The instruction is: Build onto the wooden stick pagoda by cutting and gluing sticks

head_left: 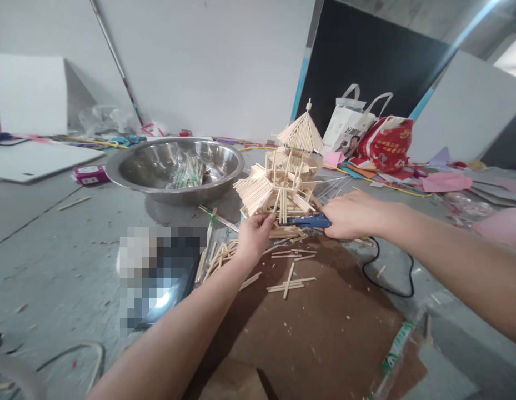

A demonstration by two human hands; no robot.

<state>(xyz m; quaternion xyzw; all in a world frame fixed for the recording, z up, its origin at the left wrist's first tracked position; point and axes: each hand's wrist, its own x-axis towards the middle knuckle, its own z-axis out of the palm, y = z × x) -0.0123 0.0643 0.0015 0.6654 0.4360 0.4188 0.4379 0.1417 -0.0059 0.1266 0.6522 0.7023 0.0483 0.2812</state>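
Note:
A pagoda model (299,166) built of pale wooden sticks stands at the far end of a brown board, with a pointed roof over wider sloping tiers. My right hand (352,214) is closed around a blue glue gun (310,221), its nozzle pointing left at the front of the lower tier. At that same spot my left hand (254,238) pinches a thin wooden stick (276,201) against the lower roof. Loose wooden sticks (286,284) lie on the brown board (307,333) in front of the model.
A steel basin (133,186) with bagged sticks stands left of the model. Near my left forearm lies a dark, shiny, partly blurred object (174,300). A black cord (386,291) loops at right. Behind are a white bag (341,128) and a red bag (386,144).

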